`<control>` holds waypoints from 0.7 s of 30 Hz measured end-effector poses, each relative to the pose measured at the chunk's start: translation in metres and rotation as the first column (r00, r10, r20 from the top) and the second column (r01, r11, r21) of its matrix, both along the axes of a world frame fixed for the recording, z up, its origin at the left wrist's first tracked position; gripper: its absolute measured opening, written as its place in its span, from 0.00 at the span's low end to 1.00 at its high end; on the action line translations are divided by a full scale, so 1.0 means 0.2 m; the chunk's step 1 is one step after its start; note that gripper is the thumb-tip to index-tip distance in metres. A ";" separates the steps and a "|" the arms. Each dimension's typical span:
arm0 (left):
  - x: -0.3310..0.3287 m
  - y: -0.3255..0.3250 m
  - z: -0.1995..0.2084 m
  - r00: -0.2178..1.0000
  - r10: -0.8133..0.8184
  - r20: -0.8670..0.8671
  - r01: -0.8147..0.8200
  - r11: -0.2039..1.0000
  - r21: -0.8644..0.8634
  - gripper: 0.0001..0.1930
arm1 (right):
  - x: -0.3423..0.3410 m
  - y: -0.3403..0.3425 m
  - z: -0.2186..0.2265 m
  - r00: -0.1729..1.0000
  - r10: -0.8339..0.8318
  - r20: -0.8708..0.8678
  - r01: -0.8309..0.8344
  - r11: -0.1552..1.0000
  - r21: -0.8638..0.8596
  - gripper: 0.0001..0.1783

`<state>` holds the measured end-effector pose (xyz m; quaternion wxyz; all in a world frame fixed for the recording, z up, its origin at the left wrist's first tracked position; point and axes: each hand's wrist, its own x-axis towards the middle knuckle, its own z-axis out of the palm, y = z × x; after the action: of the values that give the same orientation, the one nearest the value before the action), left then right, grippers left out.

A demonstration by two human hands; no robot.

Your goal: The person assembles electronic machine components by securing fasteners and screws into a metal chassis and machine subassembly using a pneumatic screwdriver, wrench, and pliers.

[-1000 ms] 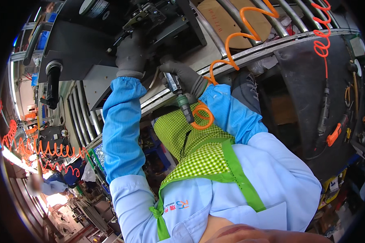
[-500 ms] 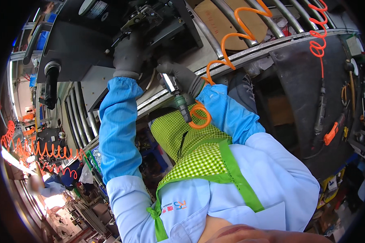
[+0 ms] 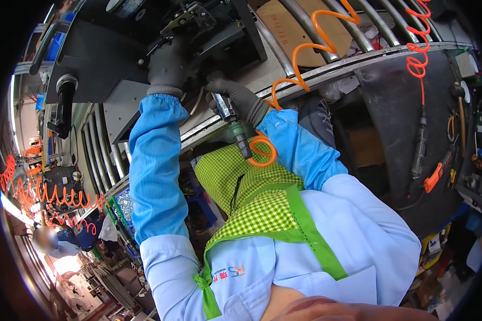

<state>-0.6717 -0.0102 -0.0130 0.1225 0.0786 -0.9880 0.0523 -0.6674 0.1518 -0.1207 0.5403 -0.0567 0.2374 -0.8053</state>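
My right hand, in a dark grey glove, is closed round a silver and green pneumatic tool. An orange coiled air hose runs from the tool's lower end. The tool's front end is lost in shadow inside the black machine housing. My left hand, gloved the same, reaches into that housing beside a metal bracket mechanism. Its fingers are hidden in the dark, so I cannot see whether they hold anything. A black handle sticks out of the housing's left part.
The machine rests on a roller conveyor. A brown cardboard piece lies at the far right rollers. On the black mat lie another pneumatic tool and an orange-handled tool. Another person is at the far left.
The whole view has shifted slightly. Both hands stay at nearly the same place in the housing, and the pneumatic tool is still in my right hand.
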 end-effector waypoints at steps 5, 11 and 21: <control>-0.01 0.02 0.01 1.000 -0.005 -0.018 0.005 1.000 -0.010 0.26 | -0.02 -0.01 -0.03 0.999 0.041 -0.024 -0.041 0.999 -0.026 0.15; 0.00 0.02 -0.01 0.998 -0.044 -0.048 0.044 0.999 0.004 0.25 | 0.00 0.01 -0.01 1.000 0.001 -0.009 -0.001 1.000 0.011 0.15; 0.04 0.00 0.00 0.996 -0.013 -0.091 0.010 0.999 -0.033 0.17 | 0.02 -0.05 0.00 0.995 0.061 0.077 -0.056 0.996 -0.067 0.12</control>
<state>-0.6643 -0.0105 -0.0125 0.1691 0.0733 -0.9808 0.0641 -0.6626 0.1424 -0.1202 0.5706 -0.0491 0.1880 -0.7979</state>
